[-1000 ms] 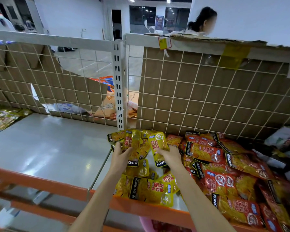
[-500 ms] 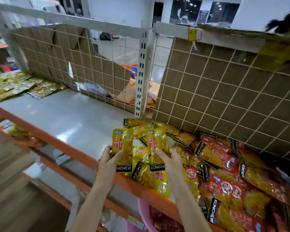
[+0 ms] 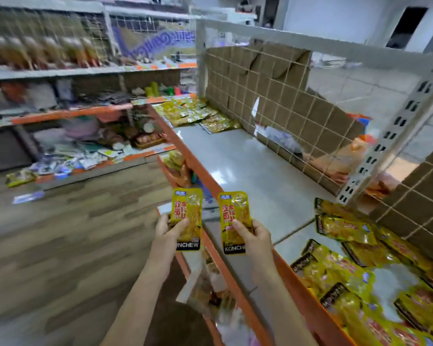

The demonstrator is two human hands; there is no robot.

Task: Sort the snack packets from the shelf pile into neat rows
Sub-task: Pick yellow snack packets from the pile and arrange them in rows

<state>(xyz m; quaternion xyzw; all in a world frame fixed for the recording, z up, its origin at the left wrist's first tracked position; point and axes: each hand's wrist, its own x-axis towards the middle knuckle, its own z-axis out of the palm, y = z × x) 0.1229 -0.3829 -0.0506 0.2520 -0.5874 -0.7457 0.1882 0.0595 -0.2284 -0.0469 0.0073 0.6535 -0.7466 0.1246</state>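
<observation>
Holding 2 yellow pkts upright: 1 in left hand [image 3: 166, 234], 1 in right hand [image 3: 255, 237].

Left packet [image 3: 187, 219]: glossy yellow plastic film with a clear window, matt black band at the foot. Right packet [image 3: 233, 221]: the same film and finish. Pile of packets [image 3: 355, 278], near right: shiny crinkled plastic. Shelf board [image 3: 248, 171]: smooth grey surface with a soft sheen; front edge [image 3: 210, 181] orange, smooth. Back panel [image 3: 268, 91]: matt brown cardboard behind pale wire grid. Upright post [image 3: 395, 128]: pale painted metal, slotted. Floor [image 3: 60, 233], left: wood-look planks, low sheen.
</observation>
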